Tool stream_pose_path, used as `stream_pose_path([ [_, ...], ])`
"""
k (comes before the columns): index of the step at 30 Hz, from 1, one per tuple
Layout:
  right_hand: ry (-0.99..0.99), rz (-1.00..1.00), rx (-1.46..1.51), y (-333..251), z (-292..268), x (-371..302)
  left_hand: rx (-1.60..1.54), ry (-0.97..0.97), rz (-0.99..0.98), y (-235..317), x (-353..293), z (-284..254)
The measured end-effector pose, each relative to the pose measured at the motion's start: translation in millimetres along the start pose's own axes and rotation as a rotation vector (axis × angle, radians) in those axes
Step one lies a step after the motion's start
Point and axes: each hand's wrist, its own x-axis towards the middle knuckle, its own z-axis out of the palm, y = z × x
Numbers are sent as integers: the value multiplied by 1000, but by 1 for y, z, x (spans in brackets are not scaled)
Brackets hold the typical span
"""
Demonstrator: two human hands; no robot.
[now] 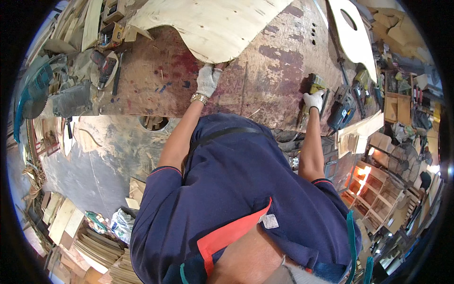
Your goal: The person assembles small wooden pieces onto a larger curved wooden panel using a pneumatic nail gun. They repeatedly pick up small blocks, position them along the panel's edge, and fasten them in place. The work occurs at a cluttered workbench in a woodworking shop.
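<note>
My left hand [208,80], in a pale knit work glove with a watch at the wrist, is at the near tip of a curved-cut plywood sheet [217,28]. Its fingers are closed on the sheet's edge, and some are hidden beneath it. The plywood lies on a worn, paint-stained workbench [269,80]. To the right, my gloved right hand [313,100] is wrapped round a yellow-and-black power tool [316,83] that stands on the bench; its exact kind is unclear.
A cordless drill [103,67] and a teal circular saw [35,92] are at the left. Another plywood piece [362,40] with an oval hole lies far right. A dark tool [340,110] sits beside my right hand. Wood strips [359,130] jut at the bench's right edge.
</note>
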Motion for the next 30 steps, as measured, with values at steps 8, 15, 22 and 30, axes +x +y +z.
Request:
stream_pose_path([
  [8, -314, -216, 665, -57, -73, -62, -140, -40, -163, 29, 4, -18],
  [15, -578, -483, 738, -166, -132, -158, -63, -103, -244, 37, 7, -20],
  [22, -676, -648, 741, -210, -141, -186, -208, 78, -139, 10, 1, 2],
  [30, -712, -673, 655, -228, -142, -196, -50, 40, -91, 21, 1, -6],
])
